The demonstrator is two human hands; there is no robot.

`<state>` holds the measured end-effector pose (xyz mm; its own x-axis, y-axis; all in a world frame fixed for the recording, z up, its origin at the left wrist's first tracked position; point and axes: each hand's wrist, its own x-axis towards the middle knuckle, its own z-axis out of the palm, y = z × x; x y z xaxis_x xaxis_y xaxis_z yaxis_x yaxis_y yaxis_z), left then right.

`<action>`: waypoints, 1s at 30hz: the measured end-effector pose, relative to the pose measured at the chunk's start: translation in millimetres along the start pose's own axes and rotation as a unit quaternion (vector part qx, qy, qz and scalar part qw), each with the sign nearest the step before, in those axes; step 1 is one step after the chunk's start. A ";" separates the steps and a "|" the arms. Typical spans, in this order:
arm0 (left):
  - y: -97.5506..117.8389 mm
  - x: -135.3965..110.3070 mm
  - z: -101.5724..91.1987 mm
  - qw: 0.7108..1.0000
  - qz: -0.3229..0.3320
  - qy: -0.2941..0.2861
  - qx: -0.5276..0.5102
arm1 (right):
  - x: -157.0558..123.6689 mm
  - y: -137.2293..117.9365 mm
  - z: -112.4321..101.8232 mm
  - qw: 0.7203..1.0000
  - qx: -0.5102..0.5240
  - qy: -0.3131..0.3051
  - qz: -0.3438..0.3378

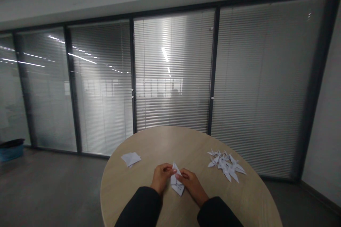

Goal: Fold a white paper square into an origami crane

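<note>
Between my two hands is a partly folded piece of white paper [177, 181], pointed at its far end and at its near end, with some dark marks on the near part. From the left, my left hand [162, 177] pinches its upper edge between thumb and fingers. On the other side my right hand [191, 181] grips the paper too, its thumb pressed near the middle. Off to the left lies a small stack of white paper sheets [130, 159]. A pile of folded white paper cranes [226, 164] sits at the right.
All the paper is on a round wooden table [170, 140]. Beyond it stands a glass partition with blinds [173, 106] in dark frames. A blue bin [11, 151] with a dark liner is on the floor at far left.
</note>
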<state>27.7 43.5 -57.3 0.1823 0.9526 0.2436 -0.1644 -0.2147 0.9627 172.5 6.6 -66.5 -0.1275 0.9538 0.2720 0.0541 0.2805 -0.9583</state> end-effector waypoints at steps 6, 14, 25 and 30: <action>-5.6 -0.4 -0.2 0.998 0.013 -0.016 0.051 | -1.9 -0.7 2.0 1.000 -0.021 -0.018 0.012; -6.8 0.0 1.2 0.999 0.020 -0.033 0.011 | -1.4 2.7 0.4 1.000 -0.014 -0.018 0.012; -7.3 -0.2 0.6 0.999 0.034 -0.042 -0.002 | -1.8 2.4 2.2 0.999 -0.030 -0.013 0.014; -7.5 1.0 1.8 0.999 0.011 -0.044 -0.012 | -3.2 0.1 2.0 0.998 -0.051 -0.022 -0.002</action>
<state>30.9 45.7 -64.0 0.2636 0.9248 0.2742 -0.1922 -0.2282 0.9545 171.0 3.4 -67.6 -0.1720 0.9478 0.2686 0.1540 0.2951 -0.9430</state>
